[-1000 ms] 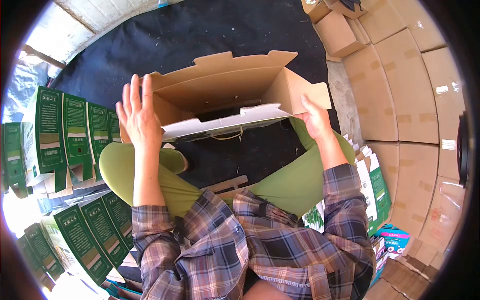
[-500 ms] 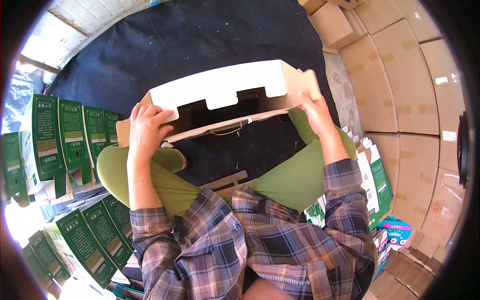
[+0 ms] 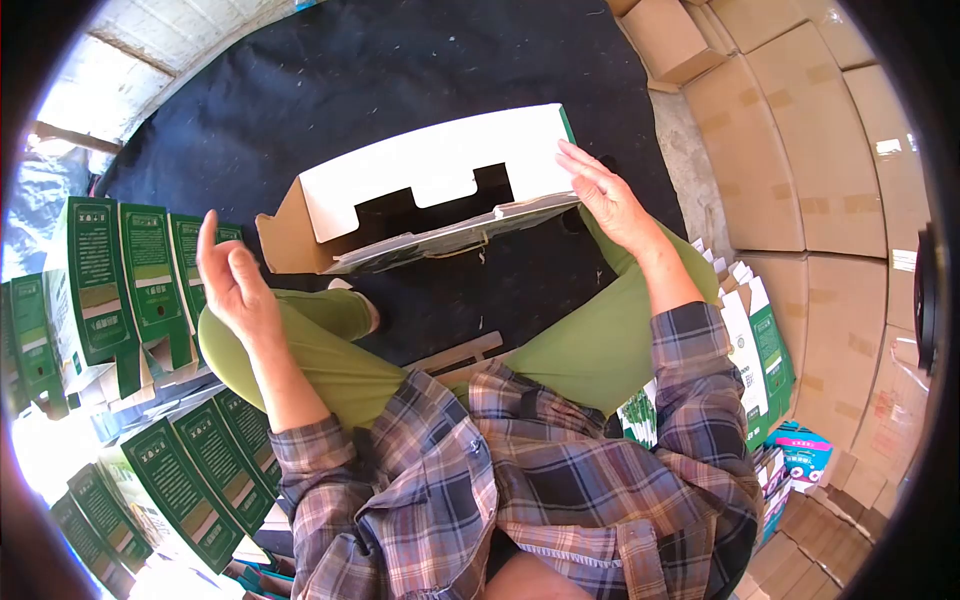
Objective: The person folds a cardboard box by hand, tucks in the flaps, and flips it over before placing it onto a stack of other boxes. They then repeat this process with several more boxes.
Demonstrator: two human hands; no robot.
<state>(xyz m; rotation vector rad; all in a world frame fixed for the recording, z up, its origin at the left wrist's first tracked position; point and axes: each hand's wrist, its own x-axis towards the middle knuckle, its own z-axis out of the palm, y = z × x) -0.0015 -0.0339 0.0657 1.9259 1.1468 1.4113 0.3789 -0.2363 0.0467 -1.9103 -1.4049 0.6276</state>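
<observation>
A partly folded carton (image 3: 430, 160) stands between my knees, its white inner panel with square notches towards me. On its left end a brown cardboard flap (image 3: 290, 235) sticks outward, and a thin cord hangs at its near lower edge. My left hand (image 3: 238, 290) is raised off the carton, left of that flap, fingers apart and holding nothing. My right hand (image 3: 608, 205) lies with straight fingers against the carton's right end, where a strip of green shows. The carton's inside is dark and mostly hidden.
Rows of green printed cartons (image 3: 95, 290) stand on the left. More flattened green and white cartons (image 3: 765, 350) are beside my right knee. Stacked brown boxes (image 3: 840, 150) line the right side. Black sheeting (image 3: 430, 60) covers the floor.
My left hand has let go of the carton's left end and moved left. The brown flap at the right end has folded in, and my right hand's fingers have straightened against that end.
</observation>
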